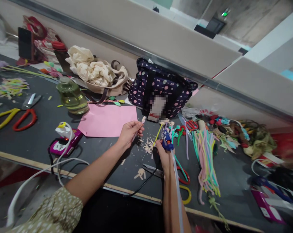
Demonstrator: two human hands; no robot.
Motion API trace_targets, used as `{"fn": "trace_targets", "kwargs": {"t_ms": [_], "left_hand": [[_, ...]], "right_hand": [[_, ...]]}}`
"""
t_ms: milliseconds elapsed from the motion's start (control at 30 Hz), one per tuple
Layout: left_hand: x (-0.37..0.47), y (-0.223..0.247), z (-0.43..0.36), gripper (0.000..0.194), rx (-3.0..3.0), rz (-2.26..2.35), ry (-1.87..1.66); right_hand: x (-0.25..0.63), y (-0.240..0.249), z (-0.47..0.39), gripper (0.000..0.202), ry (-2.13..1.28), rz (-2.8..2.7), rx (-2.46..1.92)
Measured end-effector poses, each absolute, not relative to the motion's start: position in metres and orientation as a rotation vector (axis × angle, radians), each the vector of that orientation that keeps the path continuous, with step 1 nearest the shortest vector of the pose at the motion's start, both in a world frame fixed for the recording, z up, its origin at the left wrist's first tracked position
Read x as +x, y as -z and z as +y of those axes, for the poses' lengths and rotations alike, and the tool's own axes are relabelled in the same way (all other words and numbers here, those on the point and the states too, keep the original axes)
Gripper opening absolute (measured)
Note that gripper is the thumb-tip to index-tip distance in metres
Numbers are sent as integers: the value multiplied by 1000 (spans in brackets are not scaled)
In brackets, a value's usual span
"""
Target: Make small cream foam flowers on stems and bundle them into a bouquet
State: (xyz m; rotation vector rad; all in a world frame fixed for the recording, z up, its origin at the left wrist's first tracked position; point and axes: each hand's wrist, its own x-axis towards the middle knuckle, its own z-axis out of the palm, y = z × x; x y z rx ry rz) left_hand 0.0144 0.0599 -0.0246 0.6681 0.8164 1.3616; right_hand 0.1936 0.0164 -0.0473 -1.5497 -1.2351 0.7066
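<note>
My left hand (131, 132) is closed in a pinch on a thin pale lilac stem, with a small whitish tip (143, 119) rising above the fingers. In my right hand (164, 155) is a blue hot glue gun (167, 142). A long translucent glue stick (177, 187) trails from its back along my forearm. Between the hands, small pale cut pieces (148, 146) lie scattered on the dark table. A yellow stem (158, 134) stands out close to my right fingers. Scissors (153, 170), partly hidden by my right wrist, lie under it.
A pink sheet (110, 121) lies left of my hands, near a green water bottle (72, 97) and a purple power strip (66, 144). A patterned bag (158, 84) with a phone leaning on it stands behind. Pastel pipe cleaners (206, 161) lie right; red-and-yellow-handled scissors (27, 113) lie left.
</note>
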Motion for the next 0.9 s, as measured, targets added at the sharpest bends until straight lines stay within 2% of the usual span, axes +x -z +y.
{"fn": "trace_targets", "kwargs": {"t_ms": [167,367,567,733,900], "left_hand": [[14,25,60,33,624,804,-1331],[15,23,58,30,649,854,-1376],[16,22,57,31,674,899,-1406],[18,22,56,31,705,909,-1393],[20,23,54,31,698,904,-1373]], "right_hand": [[199,56,22,22,-662,-1435,-1585],[202,62,22,21,-693,-1642,-1619],[198,67,21,20,-691,-1668,-1701],[194,62,20,16,-563,-1746,-1836],[198,63,22,19,-502,-1650,-1729]]}}
